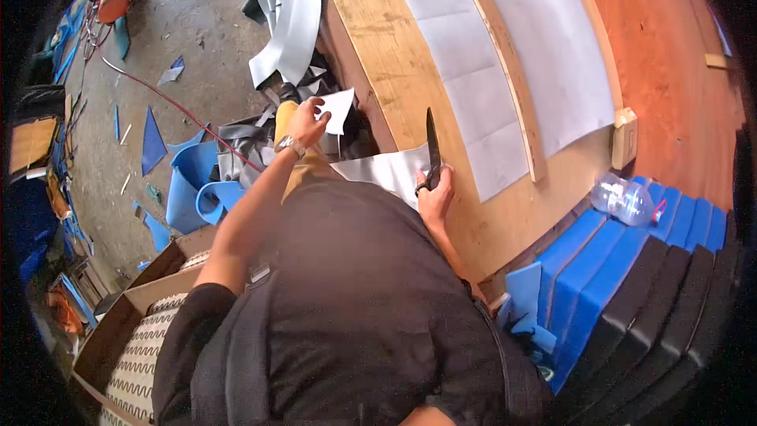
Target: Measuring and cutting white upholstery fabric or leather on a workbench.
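My right hand (pixel 436 193) is closed around the handle of black scissors (pixel 433 146), whose blades point away from me over the wooden table. Below that hand, a strip of pale grey sheet material (pixel 384 169) hangs over the near table edge by my lap. My left hand (pixel 306 122), with a watch on the wrist, is off the table's left side. Its fingers are slightly bent and apart, with nothing seen between them. Right beside those fingers is a white scrap (pixel 337 110) of the sheet material.
Long pale grey sheets (pixel 473 95) lie on the table (pixel 378 31) with a wooden strip (pixel 505 71) across them. Offcuts and a blue plastic piece (pixel 193 185) litter the floor at left. Blue and black foam blocks (pixel 599 276) and a clear bottle (pixel 623 199) are at right.
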Demonstrator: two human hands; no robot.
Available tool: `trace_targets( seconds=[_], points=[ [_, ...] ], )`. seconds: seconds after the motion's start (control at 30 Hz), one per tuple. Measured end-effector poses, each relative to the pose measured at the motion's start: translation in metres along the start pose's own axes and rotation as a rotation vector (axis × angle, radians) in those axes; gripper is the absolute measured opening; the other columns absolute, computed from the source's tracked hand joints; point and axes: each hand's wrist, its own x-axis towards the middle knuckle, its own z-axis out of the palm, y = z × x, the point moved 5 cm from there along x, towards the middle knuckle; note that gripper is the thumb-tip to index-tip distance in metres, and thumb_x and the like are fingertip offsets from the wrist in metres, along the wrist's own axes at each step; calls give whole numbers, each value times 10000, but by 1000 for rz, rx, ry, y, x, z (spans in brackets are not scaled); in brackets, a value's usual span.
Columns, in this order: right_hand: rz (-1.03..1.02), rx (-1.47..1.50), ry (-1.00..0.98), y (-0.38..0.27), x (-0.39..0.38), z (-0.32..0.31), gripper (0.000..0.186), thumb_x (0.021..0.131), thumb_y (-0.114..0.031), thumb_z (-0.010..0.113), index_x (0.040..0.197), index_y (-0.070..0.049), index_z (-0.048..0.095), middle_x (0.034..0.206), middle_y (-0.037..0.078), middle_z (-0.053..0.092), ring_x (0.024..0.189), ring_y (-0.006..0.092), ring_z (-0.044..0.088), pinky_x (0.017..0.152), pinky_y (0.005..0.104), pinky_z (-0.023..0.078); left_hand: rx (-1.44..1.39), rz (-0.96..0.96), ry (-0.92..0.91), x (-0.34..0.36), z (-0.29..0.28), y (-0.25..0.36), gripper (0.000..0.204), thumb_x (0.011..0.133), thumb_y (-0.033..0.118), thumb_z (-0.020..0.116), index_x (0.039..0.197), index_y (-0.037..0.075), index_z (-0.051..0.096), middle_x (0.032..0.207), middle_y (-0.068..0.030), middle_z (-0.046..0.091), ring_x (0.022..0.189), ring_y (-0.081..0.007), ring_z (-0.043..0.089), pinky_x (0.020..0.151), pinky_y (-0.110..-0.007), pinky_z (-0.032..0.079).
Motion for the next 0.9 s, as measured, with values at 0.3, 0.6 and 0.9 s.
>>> trace_targets(
  seconds=[0.3, 0.6, 0.9],
  points=[
    [91, 328, -415, -68, 115, -6, 260, 660, -116, 780, 827, -8, 612, 917, 132, 573, 895, 248, 576, 740, 341, 479, 32, 320, 332, 106, -152, 107, 324, 796, 191, 616, 1073, 28, 581, 982, -127, 620, 908, -244, 613, 781, -347, 485],
    [337, 461, -1016, -116, 287, 65, 333, 745, -101, 747, 987, 46, 572, 747, 55, 660, 727, 120, 644, 659, 237, 496, 729, 529, 345, 306, -162, 189, 620, 841, 518, 510, 1377, 238, 371, 1447, -105, 298, 1366, -316, 205, 1094, -529, 142],
    [610, 510, -1148, -116, 343, 112, 220, 754, 20, 632, 966, 1, 579, 688, 5, 597, 668, 95, 633, 610, 220, 487, 517, 589, 274, 339, -154, 167, 673, 742, 432, 613, 1360, 255, 414, 1432, -106, 317, 1330, -362, 262, 1035, -582, 244]
  ],
)
